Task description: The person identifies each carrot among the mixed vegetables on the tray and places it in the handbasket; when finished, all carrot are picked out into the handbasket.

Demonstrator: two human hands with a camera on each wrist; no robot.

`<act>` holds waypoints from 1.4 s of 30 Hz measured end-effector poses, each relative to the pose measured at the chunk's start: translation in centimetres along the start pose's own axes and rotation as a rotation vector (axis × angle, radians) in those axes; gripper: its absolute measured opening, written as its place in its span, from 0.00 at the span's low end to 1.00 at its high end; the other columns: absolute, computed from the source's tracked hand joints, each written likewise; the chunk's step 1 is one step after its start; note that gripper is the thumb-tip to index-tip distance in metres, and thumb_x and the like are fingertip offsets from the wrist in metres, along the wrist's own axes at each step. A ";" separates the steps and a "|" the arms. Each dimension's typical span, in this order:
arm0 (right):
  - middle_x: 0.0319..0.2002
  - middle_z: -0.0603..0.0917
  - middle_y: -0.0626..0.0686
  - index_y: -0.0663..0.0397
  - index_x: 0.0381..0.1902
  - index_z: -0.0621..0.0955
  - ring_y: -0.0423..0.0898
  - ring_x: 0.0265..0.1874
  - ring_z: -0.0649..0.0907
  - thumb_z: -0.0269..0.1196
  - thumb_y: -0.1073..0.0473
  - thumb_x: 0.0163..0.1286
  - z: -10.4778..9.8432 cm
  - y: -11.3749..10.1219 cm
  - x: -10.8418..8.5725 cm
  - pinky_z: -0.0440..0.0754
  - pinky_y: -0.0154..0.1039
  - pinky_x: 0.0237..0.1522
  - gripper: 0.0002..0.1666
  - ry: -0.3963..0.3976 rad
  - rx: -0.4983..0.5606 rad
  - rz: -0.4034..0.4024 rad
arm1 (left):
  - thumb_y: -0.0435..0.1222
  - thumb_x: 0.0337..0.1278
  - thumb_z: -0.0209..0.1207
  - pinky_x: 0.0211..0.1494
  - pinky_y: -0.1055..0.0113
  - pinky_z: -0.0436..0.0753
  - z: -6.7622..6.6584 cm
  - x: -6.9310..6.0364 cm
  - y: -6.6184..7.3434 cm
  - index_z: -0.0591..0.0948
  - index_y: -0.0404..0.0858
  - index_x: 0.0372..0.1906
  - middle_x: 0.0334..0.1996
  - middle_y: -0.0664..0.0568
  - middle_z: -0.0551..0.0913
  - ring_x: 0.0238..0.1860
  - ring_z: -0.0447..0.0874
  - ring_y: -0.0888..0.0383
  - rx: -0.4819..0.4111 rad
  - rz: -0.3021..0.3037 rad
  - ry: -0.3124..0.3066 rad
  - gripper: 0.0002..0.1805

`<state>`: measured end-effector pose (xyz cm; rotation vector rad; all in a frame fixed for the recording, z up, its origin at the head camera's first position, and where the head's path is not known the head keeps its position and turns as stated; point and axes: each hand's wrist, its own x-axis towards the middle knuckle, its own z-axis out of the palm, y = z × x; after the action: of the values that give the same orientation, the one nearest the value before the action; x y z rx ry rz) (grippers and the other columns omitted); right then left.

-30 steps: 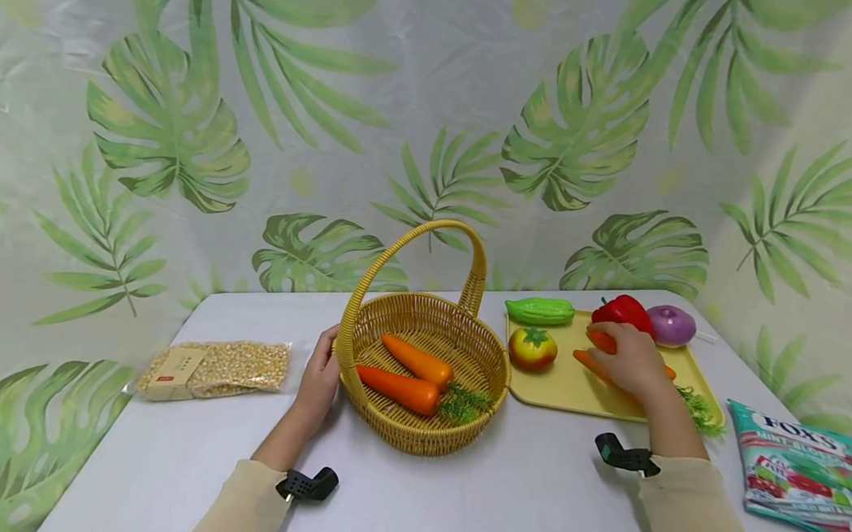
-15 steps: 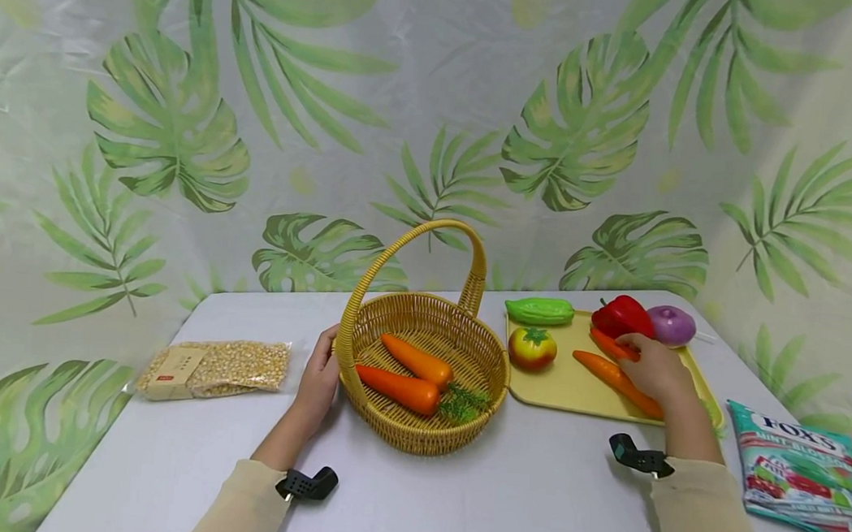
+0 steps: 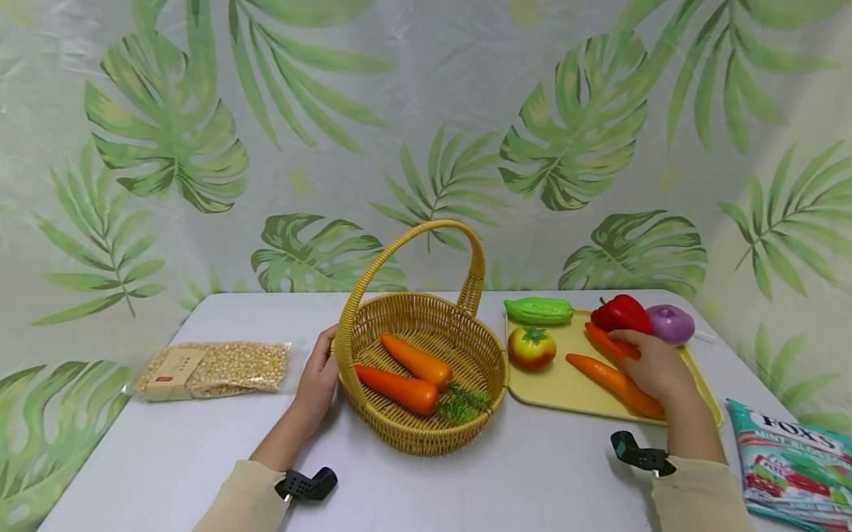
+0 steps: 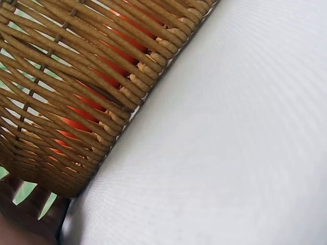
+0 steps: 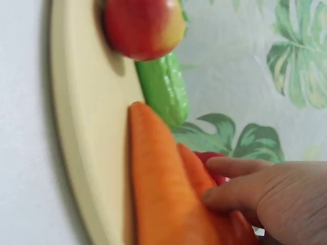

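My left hand holds the left side of a yellow wicker basket, near the foot of its handle; in the left wrist view part of the hand shows below the woven wall. Two orange carrots lie inside, a rear carrot and a front carrot, with green tops. My right hand pinches the far carrot on a yellow tray; the right wrist view shows thumb and finger on that carrot. A nearer carrot lies beside it, leafy end hidden.
The tray also carries a red-yellow tomato, a green bumpy gourd, a red bell pepper and a purple onion. A corn kernel bag lies left, a FOX'S candy bag right. A patterned curtain hangs behind.
My right hand has shifted right and toward me along the carrots, now at the far carrot's thicker end. Both tray carrots have moved slightly. The left hand and basket hold still.
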<state>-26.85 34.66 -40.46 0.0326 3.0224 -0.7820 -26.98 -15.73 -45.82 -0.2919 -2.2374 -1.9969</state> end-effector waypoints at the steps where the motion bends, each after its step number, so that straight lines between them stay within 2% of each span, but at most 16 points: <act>1: 0.65 0.71 0.74 0.58 0.72 0.67 0.73 0.59 0.70 0.58 0.55 0.74 -0.2 -0.1 0.0 0.71 0.70 0.59 0.32 0.008 0.002 -0.007 | 0.46 0.78 0.44 0.78 0.51 0.58 0.0 0.0 0.0 0.66 0.52 0.69 0.72 0.52 0.67 0.74 0.60 0.56 -0.001 0.001 0.000 0.21; 6: 0.65 0.71 0.73 0.55 0.71 0.70 0.74 0.61 0.69 0.56 0.55 0.75 -1.2 -1.2 -0.2 0.71 0.71 0.60 0.29 0.040 -0.011 -0.050 | 0.46 0.78 0.43 0.78 0.51 0.58 0.0 0.0 0.0 0.66 0.52 0.69 0.72 0.51 0.67 0.74 0.59 0.56 -0.004 0.002 -0.005 0.21; 9: 0.62 0.75 0.71 0.54 0.64 0.77 0.73 0.60 0.71 0.54 0.56 0.76 -1.6 -2.0 -0.3 0.71 0.71 0.59 0.22 0.078 0.001 -0.086 | 0.46 0.78 0.43 0.78 0.50 0.58 0.0 0.1 0.0 0.66 0.51 0.69 0.72 0.51 0.66 0.75 0.59 0.56 -0.007 0.002 -0.009 0.21; 12: 0.57 0.79 0.68 0.53 0.57 0.81 0.68 0.55 0.75 0.52 0.55 0.78 -1.9 -2.7 -0.5 0.75 0.68 0.56 0.18 0.118 0.025 -0.116 | 0.47 0.78 0.43 0.78 0.50 0.58 0.0 0.1 0.0 0.66 0.52 0.70 0.73 0.51 0.66 0.75 0.59 0.56 -0.005 -0.001 -0.011 0.21; 14: 0.54 0.81 0.65 0.51 0.54 0.82 0.64 0.51 0.76 0.52 0.53 0.78 -2.1 -3.2 -0.7 0.78 0.62 0.51 0.17 0.138 0.047 -0.131 | 0.47 0.78 0.43 0.78 0.50 0.58 0.0 0.1 0.0 0.66 0.52 0.69 0.73 0.51 0.66 0.75 0.59 0.56 0.000 -0.003 -0.010 0.21; 17: 0.52 0.81 0.62 0.48 0.55 0.81 0.59 0.46 0.77 0.52 0.48 0.79 -2.3 -3.9 -1.0 0.80 0.48 0.41 0.18 0.141 0.085 -0.136 | 0.46 0.78 0.42 0.78 0.50 0.58 0.0 0.1 0.0 0.66 0.51 0.70 0.73 0.51 0.66 0.75 0.59 0.55 0.003 -0.001 -0.011 0.21; 19: 0.52 0.81 0.61 0.47 0.56 0.81 0.58 0.44 0.77 0.53 0.47 0.78 -2.5 -4.3 -1.1 0.78 0.41 0.39 0.18 0.139 0.109 -0.156 | 0.46 0.78 0.42 0.78 0.50 0.58 0.0 0.1 0.1 0.65 0.51 0.70 0.73 0.51 0.66 0.75 0.59 0.55 0.002 0.003 -0.012 0.21; 21: 0.55 0.80 0.61 0.48 0.57 0.81 0.57 0.45 0.77 0.55 0.46 0.78 -2.6 -4.6 -1.2 0.78 0.39 0.39 0.19 0.127 0.136 -0.186 | 0.46 0.78 0.42 0.78 0.50 0.58 0.0 0.1 0.1 0.65 0.50 0.70 0.73 0.51 0.66 0.75 0.59 0.55 -0.001 0.007 -0.014 0.21; 25: 0.69 0.71 0.62 0.48 0.61 0.79 0.62 0.55 0.77 0.59 0.46 0.74 -2.7 -5.2 -1.5 0.83 0.48 0.48 0.22 0.055 0.181 -0.242 | 0.46 0.78 0.43 0.77 0.51 0.59 0.0 0.0 0.1 0.65 0.51 0.70 0.72 0.51 0.67 0.74 0.60 0.56 -0.001 0.007 -0.012 0.21; 28: 0.76 0.63 0.61 0.45 0.64 0.76 0.64 0.61 0.74 0.62 0.44 0.72 -2.8 -5.7 -1.7 0.81 0.56 0.56 0.26 -0.015 0.221 -0.260 | 0.45 0.78 0.43 0.77 0.51 0.58 0.0 0.0 0.0 0.65 0.51 0.70 0.72 0.51 0.66 0.74 0.60 0.56 0.001 0.006 -0.010 0.21; 31: 0.77 0.61 0.59 0.41 0.65 0.75 0.65 0.63 0.73 0.64 0.43 0.70 -2.8 -6.3 -1.8 0.78 0.60 0.60 0.28 -0.062 0.259 -0.278 | 0.46 0.78 0.43 0.78 0.51 0.58 0.0 0.0 0.0 0.65 0.51 0.70 0.72 0.51 0.66 0.74 0.60 0.55 0.001 0.009 -0.011 0.21; 37: 0.78 0.59 0.56 0.39 0.66 0.75 0.70 0.71 0.65 0.67 0.47 0.67 -2.4 -7.0 -2.0 0.67 0.69 0.66 0.30 -0.118 0.311 -0.325 | 0.46 0.78 0.43 0.78 0.51 0.58 0.0 0.0 -0.1 0.65 0.51 0.70 0.72 0.52 0.67 0.74 0.60 0.55 0.000 0.008 -0.013 0.21; 39: 0.78 0.58 0.56 0.39 0.67 0.74 0.71 0.71 0.65 0.68 0.49 0.67 -2.2 -7.1 -2.0 0.66 0.70 0.66 0.31 -0.133 0.317 -0.342 | 0.47 0.78 0.43 0.78 0.51 0.58 0.0 0.1 -0.1 0.65 0.51 0.70 0.72 0.52 0.67 0.74 0.59 0.56 0.002 0.003 -0.011 0.21; 42: 0.78 0.60 0.56 0.39 0.68 0.73 0.70 0.69 0.67 0.68 0.49 0.67 -1.9 -7.1 -1.9 0.70 0.67 0.65 0.32 -0.158 0.320 -0.372 | 0.47 0.78 0.43 0.78 0.49 0.58 0.0 0.1 -0.2 0.65 0.50 0.70 0.72 0.52 0.66 0.75 0.59 0.55 0.005 -0.001 -0.010 0.22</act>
<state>-25.18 29.30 -35.30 -0.5711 2.7548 -1.2218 -27.11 -15.77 -45.96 -0.3000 -2.2482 -1.9950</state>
